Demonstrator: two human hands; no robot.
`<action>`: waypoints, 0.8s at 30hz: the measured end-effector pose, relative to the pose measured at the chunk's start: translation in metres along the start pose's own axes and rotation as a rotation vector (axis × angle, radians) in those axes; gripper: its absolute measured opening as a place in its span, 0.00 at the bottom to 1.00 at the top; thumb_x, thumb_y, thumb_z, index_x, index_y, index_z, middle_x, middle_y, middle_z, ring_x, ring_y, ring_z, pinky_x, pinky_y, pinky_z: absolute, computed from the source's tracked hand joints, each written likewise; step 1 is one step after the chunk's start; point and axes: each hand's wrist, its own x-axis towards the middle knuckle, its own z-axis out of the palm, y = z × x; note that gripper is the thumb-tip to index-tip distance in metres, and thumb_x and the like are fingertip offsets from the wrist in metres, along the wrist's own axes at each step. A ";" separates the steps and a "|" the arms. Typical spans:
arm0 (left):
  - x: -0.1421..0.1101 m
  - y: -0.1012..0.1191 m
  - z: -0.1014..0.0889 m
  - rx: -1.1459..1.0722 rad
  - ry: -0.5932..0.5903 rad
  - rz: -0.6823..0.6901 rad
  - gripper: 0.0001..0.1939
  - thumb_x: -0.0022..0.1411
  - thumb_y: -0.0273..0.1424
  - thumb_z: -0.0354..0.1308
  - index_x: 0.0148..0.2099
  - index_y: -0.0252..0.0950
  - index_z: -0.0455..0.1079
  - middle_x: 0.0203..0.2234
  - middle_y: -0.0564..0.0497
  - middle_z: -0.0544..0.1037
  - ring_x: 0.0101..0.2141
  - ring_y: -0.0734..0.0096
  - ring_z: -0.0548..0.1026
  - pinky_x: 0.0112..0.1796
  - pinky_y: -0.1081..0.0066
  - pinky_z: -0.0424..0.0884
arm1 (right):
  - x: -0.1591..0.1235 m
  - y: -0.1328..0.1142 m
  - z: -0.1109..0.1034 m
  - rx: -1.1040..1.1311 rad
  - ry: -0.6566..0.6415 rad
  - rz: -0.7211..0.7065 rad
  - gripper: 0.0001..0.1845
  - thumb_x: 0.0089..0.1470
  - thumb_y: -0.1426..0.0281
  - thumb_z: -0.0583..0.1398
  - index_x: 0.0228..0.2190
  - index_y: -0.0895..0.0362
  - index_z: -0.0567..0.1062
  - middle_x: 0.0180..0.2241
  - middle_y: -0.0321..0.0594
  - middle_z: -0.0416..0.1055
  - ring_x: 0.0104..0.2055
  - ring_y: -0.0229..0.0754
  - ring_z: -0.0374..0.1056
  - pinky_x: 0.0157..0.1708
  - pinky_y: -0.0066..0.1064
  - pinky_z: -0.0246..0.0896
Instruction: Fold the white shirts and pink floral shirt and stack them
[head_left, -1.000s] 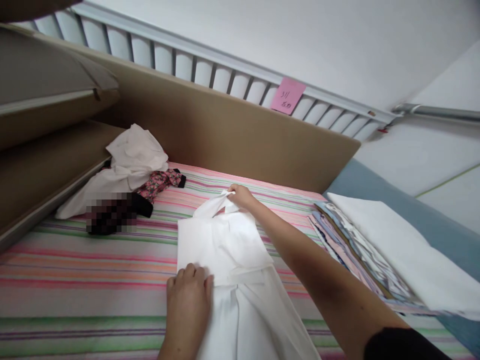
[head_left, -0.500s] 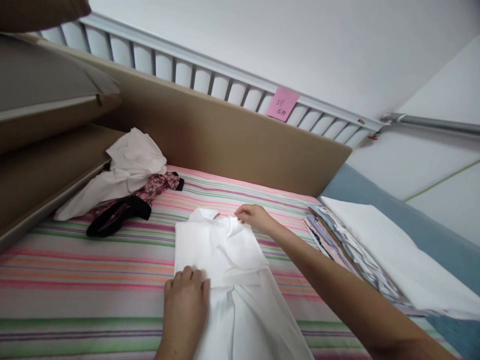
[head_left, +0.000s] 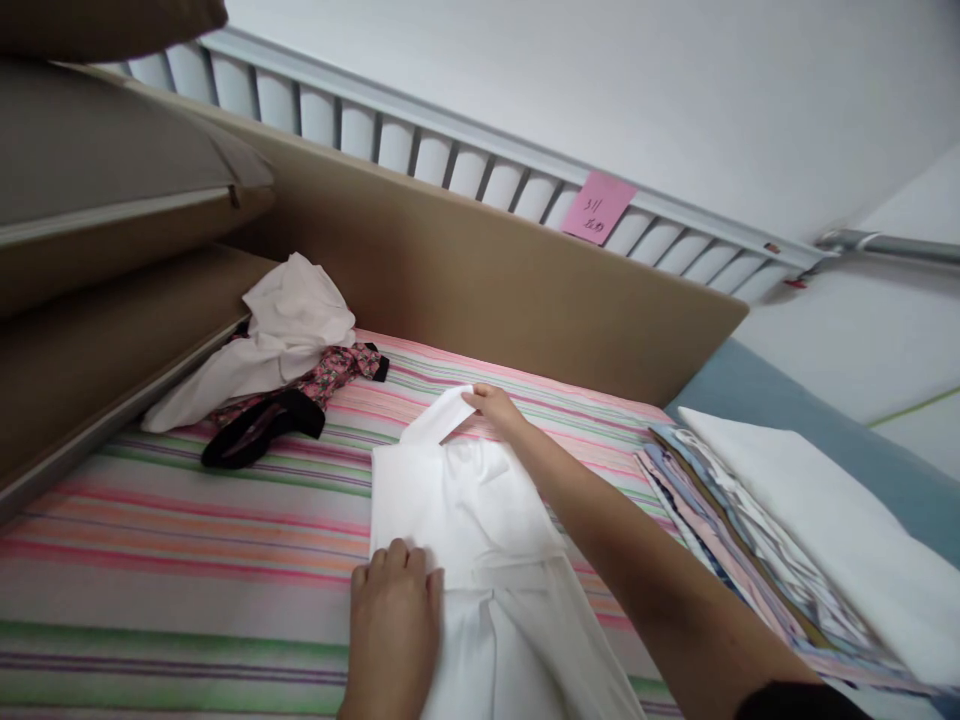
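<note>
White garment (head_left: 409, 500): lay on the striped sheet (head_left: 187, 590), between rumpled clothes (head_left: 292, 310) and a folded stack (head_left: 750, 530).
Right hand (head_left: 495, 403): pinched the strap (head_left: 436, 415) at the garment's far end.
Left hand (head_left: 396, 610): rested over its left edge; whether it gripped, I could not tell.

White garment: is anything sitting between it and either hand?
Nothing visible. The left hand rests on the white garment's left edge, and the right hand pinches the narrow strip at its far end. The clothes pile and folded stack lie off to either side.
</note>
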 end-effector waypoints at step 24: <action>0.056 -0.064 -0.004 -0.722 0.295 -0.202 0.18 0.54 0.42 0.50 0.41 0.37 0.70 0.36 0.47 0.76 0.35 0.64 0.73 0.38 0.67 0.67 | -0.103 0.073 -0.037 -0.106 0.188 0.541 0.16 0.50 0.58 0.54 0.27 0.56 0.75 0.26 0.38 0.73 0.28 0.39 0.67 0.26 0.27 0.54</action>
